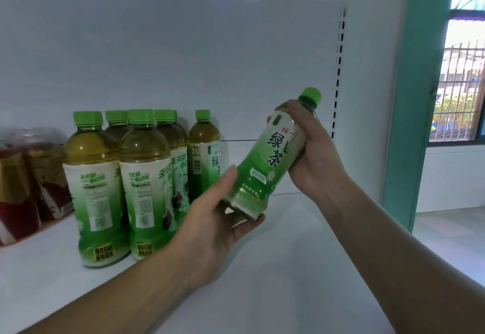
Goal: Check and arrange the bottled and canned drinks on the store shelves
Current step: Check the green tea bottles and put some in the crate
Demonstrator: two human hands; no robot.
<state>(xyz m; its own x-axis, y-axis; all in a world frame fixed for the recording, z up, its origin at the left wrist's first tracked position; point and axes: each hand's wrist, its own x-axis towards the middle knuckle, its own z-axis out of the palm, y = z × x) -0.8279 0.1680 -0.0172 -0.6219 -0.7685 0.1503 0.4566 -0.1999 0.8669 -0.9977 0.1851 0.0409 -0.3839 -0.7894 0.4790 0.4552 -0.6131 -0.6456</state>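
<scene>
Holding: green-capped clear plastic green-tea bottle (273, 160), tilted, above white shelf (301, 268).
Left hand (210, 226): curled under its base.
Right hand (315, 155): clamped round its shoulder.
Left: matching bottles (118, 189) standing in a cluster.

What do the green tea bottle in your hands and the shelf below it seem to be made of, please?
The green tea bottle: likely clear plastic, tea showing through near the neck; glossy printed film label. The shelf: smooth matte white, probably painted metal, given the slotted upright.
</scene>
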